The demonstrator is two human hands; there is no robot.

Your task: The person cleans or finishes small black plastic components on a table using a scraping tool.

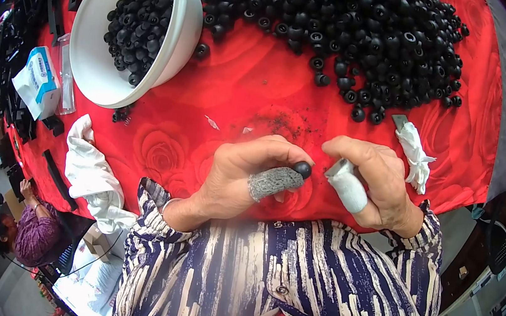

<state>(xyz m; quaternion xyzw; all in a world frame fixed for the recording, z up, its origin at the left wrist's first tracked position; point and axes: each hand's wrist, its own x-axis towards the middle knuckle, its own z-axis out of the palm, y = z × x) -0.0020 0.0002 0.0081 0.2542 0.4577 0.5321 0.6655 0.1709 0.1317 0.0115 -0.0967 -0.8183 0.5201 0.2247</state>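
My left hand [235, 171] pinches a small black rounded plastic part [303, 169] between its thumb and fingers. A grey knitted sleeve [275, 183] covers the thumb. Just to the right, apart from that part, my right hand [380, 180] is curled closed, its thumb wrapped in a white cover [348, 189]. Something small and greyish shows at that thumb's tip, too unclear to name. Beyond both hands, a large heap of similar black parts [345, 24] spreads over the red rose-patterned cloth [230, 86].
At the left stands a tilted white tub [182, 42] with black parts [143, 24] inside. A white cloth [90, 169], a tissue pack [38, 82] and a blade-like tool with a white-wrapped handle [414, 154] lie around. Another person [26, 228] sits at lower left.
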